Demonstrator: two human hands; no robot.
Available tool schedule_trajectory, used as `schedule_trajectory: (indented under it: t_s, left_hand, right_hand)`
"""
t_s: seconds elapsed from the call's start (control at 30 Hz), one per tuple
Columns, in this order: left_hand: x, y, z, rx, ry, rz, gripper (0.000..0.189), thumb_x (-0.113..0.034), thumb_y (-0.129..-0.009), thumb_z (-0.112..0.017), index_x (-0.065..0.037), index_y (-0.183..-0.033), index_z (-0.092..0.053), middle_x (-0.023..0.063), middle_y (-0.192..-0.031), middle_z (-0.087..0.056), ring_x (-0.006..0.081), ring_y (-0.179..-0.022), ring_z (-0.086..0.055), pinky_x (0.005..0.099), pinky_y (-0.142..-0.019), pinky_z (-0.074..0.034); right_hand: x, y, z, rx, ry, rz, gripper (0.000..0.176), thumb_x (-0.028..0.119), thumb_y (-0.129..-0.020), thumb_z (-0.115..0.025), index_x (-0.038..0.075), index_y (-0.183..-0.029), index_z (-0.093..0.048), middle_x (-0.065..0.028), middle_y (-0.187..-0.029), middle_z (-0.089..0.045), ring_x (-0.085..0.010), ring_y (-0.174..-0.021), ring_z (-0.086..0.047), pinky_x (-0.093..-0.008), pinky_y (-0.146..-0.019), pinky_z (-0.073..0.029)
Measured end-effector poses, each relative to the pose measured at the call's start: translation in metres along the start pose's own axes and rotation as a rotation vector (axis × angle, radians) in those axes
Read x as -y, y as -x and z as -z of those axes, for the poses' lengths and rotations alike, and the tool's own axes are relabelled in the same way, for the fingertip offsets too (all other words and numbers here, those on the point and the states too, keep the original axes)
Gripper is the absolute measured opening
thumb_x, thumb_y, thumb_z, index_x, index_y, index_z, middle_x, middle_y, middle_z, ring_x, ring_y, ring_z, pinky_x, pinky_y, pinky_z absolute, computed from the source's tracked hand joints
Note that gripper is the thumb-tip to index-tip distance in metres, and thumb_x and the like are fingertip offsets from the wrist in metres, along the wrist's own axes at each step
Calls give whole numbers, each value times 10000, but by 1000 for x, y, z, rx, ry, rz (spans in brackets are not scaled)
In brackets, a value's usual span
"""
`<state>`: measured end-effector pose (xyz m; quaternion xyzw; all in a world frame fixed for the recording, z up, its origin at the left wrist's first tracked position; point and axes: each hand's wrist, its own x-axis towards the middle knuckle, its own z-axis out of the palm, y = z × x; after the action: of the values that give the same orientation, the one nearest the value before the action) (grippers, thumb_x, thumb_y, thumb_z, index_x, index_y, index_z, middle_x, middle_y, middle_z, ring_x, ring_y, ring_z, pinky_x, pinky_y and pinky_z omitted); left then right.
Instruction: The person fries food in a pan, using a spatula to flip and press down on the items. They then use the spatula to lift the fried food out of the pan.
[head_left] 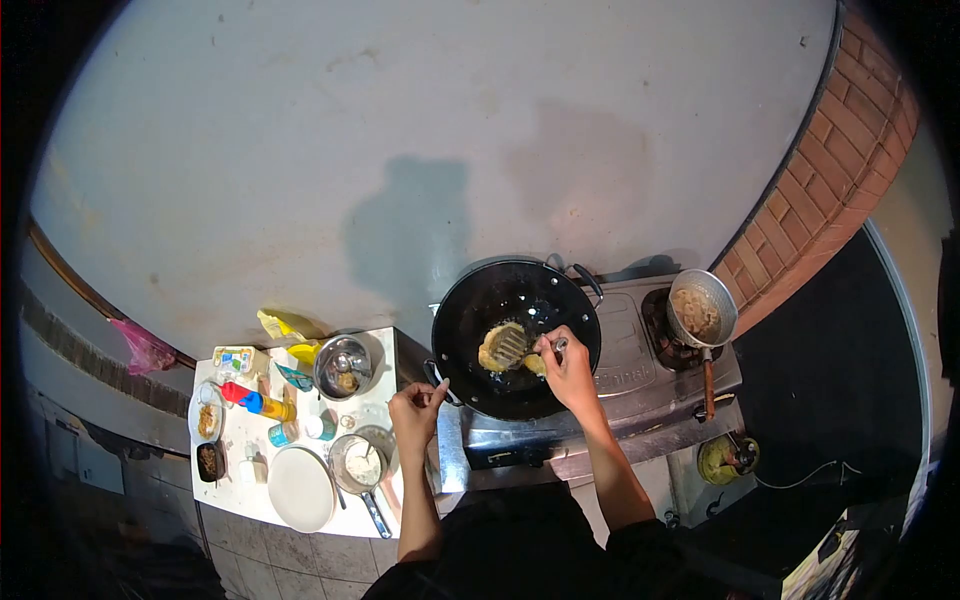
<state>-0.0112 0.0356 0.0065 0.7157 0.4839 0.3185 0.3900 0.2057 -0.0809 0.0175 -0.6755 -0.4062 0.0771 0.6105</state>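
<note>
A large black wok (470,300) sits on the left burner of the steel stove. My right hand (569,374) is closed around the handle of a slotted turner (510,344), whose blade lies over a golden-brown fried piece (490,358) in the wok. Another browned piece (536,364) lies beside it, partly behind my fingers. At the wok's left side, my left hand (416,410) has its fingertips closed on the loop handle (433,372). A second loop handle (588,280) stands out at the wok's upper right.
A strainer-like pan (722,295) holding pale food rests on the right burner, its wooden handle toward me. On the white table (250,505) stand a plate (301,489), a saucepan (372,500) with white contents, a metal bowl (340,362) and several bottles. A gas cylinder (718,461) stands below right.
</note>
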Motion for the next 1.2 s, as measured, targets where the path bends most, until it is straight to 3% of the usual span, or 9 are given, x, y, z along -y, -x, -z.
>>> schedule_trajectory:
  t_s: [0.27,0.5,0.77,0.8,0.9,0.97,1.03,1.2]
  left_hand:
    - [4,-1,0,6,-14,-21,332,-250,-782,-788,30,-668,-652,20,-542,-517,86,-525,-450,265,-504,-376]
    - [8,-6,1,-7,17,-60,348,-264,-751,-812,30,-663,-650,13,-498,-486,85,-456,-421,266,-453,-353]
    - [5,-8,6,55,-31,-52,354,-285,-750,-809,24,-667,-656,25,-485,-460,97,-444,-411,276,-446,-333]
    - [5,-6,5,58,-33,-50,354,-285,-750,-809,24,-667,-656,25,-485,-460,97,-444,-411,276,-446,-333]
    - [5,0,-1,14,22,-18,355,-288,-755,-804,24,-671,-657,23,-485,-452,100,-446,-409,277,-445,-330]
    - [6,2,-1,5,25,8,331,-259,-778,-790,36,-691,-668,28,-540,-516,104,-511,-447,275,-507,-385]
    - [3,3,-1,-10,-14,14,317,-249,-784,-785,38,-707,-673,30,-550,-526,102,-523,-453,276,-517,-389]
    - [7,7,-6,-40,11,11,291,-241,-798,-771,31,-742,-686,28,-543,-528,93,-511,-462,269,-501,-384]
  right_hand:
    - [17,4,7,50,53,-33,122,39,-941,-548,-25,-841,-523,-89,-723,-631,-92,-624,-573,-244,-576,-441]
    - [4,0,4,-50,39,-32,128,43,-941,-552,-3,-823,-536,-54,-713,-633,-62,-604,-540,-232,-543,-412]
    - [-11,-3,-8,-58,23,-85,144,69,-931,-564,-2,-806,-552,-68,-667,-610,-92,-569,-542,-276,-539,-418]
    - [-16,-2,-10,-77,-35,-9,168,58,-962,-524,18,-799,-520,-19,-705,-599,-47,-606,-492,-220,-568,-392]
    - [-8,3,-4,-45,-21,-80,162,56,-961,-525,19,-803,-517,-18,-707,-596,-44,-613,-492,-219,-568,-384]
    - [-7,5,-1,-39,-84,-89,146,54,-960,-527,19,-818,-518,-19,-715,-599,-42,-611,-491,-214,-569,-382]
    - [-2,3,2,4,-20,-86,120,63,-939,-552,7,-834,-535,-64,-718,-627,-93,-618,-553,-255,-567,-427]
    - [0,2,5,7,-37,-57,96,59,-936,-558,7,-857,-547,-55,-712,-623,-83,-600,-537,-263,-540,-412]
